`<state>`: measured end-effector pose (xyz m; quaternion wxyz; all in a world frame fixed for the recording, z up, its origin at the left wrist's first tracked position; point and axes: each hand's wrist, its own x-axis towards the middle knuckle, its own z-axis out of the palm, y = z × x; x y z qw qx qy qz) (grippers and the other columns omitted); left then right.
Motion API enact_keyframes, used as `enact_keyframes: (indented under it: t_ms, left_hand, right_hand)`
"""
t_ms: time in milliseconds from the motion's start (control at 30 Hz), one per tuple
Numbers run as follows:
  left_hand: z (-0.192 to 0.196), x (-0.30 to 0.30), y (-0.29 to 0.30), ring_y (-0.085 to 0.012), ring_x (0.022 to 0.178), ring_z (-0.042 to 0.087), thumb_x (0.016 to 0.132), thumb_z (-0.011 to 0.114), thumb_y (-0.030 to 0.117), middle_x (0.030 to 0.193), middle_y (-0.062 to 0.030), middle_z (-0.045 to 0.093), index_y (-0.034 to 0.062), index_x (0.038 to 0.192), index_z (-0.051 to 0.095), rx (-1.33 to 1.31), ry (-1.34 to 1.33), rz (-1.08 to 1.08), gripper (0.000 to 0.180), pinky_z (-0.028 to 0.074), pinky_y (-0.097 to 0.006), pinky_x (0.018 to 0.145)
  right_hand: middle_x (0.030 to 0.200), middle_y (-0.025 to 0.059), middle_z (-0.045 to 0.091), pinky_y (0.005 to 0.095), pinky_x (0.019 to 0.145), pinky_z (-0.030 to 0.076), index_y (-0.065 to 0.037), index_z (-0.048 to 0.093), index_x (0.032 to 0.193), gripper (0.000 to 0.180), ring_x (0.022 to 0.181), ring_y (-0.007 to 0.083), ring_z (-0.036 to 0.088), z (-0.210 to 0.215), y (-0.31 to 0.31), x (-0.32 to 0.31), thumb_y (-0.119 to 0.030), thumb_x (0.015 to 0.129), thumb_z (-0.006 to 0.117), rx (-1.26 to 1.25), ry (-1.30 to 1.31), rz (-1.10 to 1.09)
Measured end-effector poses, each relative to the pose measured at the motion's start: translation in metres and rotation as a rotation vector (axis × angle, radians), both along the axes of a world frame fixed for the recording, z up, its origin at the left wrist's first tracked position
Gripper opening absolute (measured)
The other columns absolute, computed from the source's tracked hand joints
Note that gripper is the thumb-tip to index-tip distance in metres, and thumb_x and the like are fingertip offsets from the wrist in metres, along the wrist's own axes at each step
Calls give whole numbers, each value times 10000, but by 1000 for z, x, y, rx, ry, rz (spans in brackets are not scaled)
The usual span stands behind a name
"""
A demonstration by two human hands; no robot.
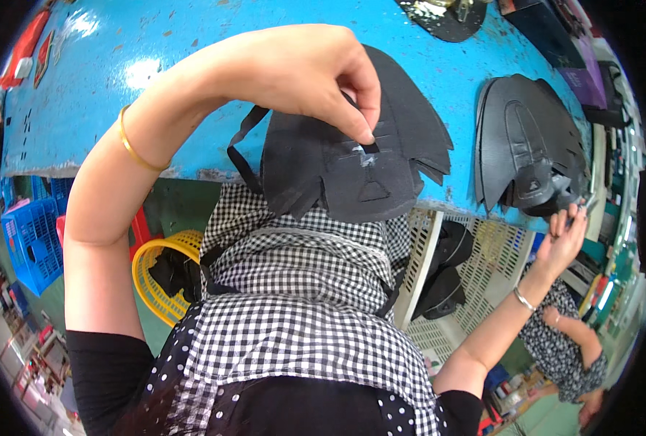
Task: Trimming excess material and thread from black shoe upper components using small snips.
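A flat black panel (377, 174) with slit edges and stitched lines lies in front of me at the near edge of the blue table (199, 138). A whitish smear marks its middle. My left hand (323, 80) is over it, thumb and fingers pinching a narrow black strap (247, 149). The strap's short end touches the panel at the smear, and its long part hangs off to the left. Out to the right, my right hand (566, 243) has its fingers curled round a small, thin thing I cannot make out. It is beside a stack of similar black panels (530, 138).
A yellow basket (170, 251) with black pieces and blue crates (32, 247) stand below the table at left. A cream crate (475, 291) holding black pieces is below at right. A dark, stained object (446, 18) lies at the far edge. Another person (566, 334) is at lower right.
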<state>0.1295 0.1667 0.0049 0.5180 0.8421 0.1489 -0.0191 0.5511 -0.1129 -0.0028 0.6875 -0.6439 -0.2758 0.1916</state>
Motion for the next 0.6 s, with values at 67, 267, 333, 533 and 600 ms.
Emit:
enact_keyframes:
  t_ms: [67,267,333,533,600]
  left_hand:
    - [-4,4,-5,-103,690,601,820,784,171,743,-30,687,-2,870,732,-15,46,-11,188,485,-271,663]
    - [-18,15,-13,-172,680,634,799,777,193,728,-72,691,20,871,749,53,98,-26,189,498,-320,661]
    - [-23,18,-15,-220,683,641,784,773,200,732,-95,693,33,874,757,123,51,-20,190,504,-349,674]
    - [-28,13,-20,-307,722,660,759,803,257,716,-121,667,35,835,716,431,-54,-7,250,512,-404,693]
    - [-26,10,-17,-321,731,661,755,808,271,713,-131,659,36,828,705,537,-70,31,267,512,-414,694]
  right_hand:
    - [831,14,523,197,446,239,-17,530,1202,216,507,36,318,4,8,-27,-189,1073,512,-39,0,115]
    - [905,9,590,179,576,391,-35,515,1263,245,713,33,500,-16,50,-129,-56,1025,569,-324,-208,436]
    - [870,-2,592,212,602,421,-35,550,1219,222,723,53,522,-9,64,-149,-40,1003,600,-370,-343,658]
    - [814,78,651,339,635,513,-35,627,909,141,720,268,651,-5,120,-197,-27,802,719,-293,-886,1100]
    - [787,73,632,357,622,506,-45,613,908,154,714,271,645,-12,125,-202,-45,802,725,-281,-989,1105]
